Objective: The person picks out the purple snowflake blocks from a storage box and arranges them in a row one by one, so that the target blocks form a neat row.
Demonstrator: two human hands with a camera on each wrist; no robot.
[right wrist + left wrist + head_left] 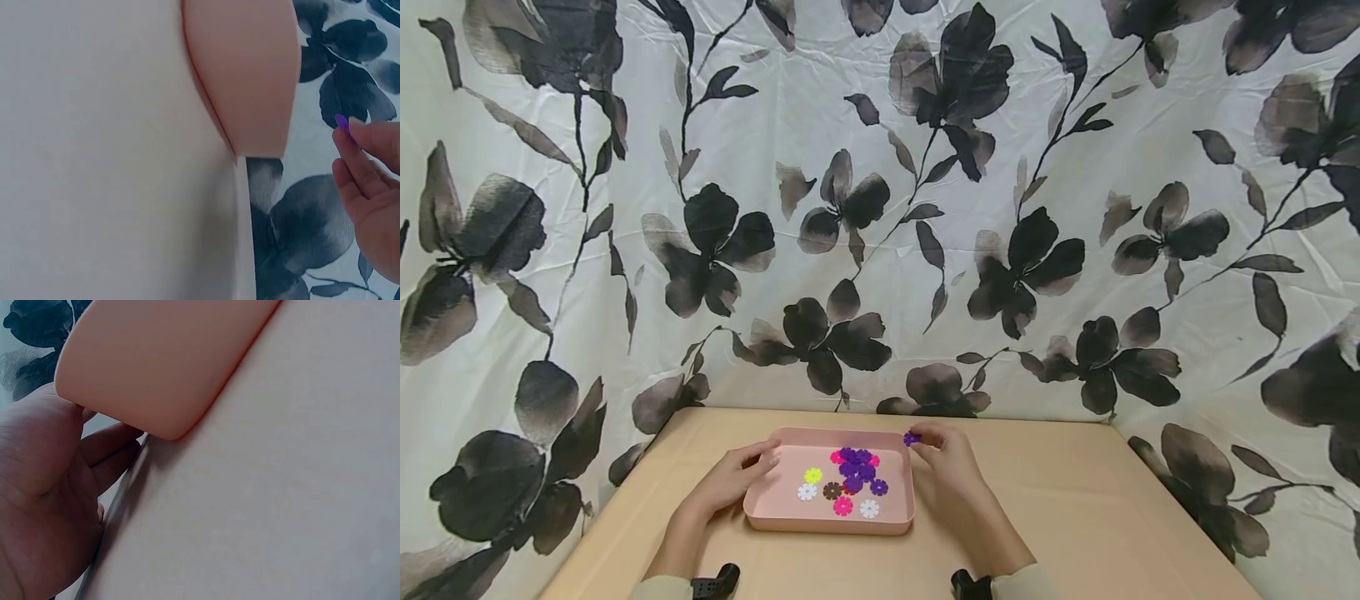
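Note:
A pink tray (760,508) sits on the tan table (1075,517) and holds several flower-shaped plastic discs (848,479) in purple, yellow, white, brown and pink. My right hand (934,439) pinches a purple disc (912,438) just above the tray's far right corner; in the right wrist view the purple disc (342,122) peeks from the fingertips (357,128) beside the tray wall (250,69). My left hand (752,463) grips the tray's left rim, fingers curled over it. In the left wrist view the left hand's fingers (103,444) lie against the tray's outer wall (156,362).
A white cloth with black flowers (880,208) hangs behind and at both sides of the table. Bare tabletop lies to the right of the tray and in front of it. Black wrist straps (715,582) show at the lower edge.

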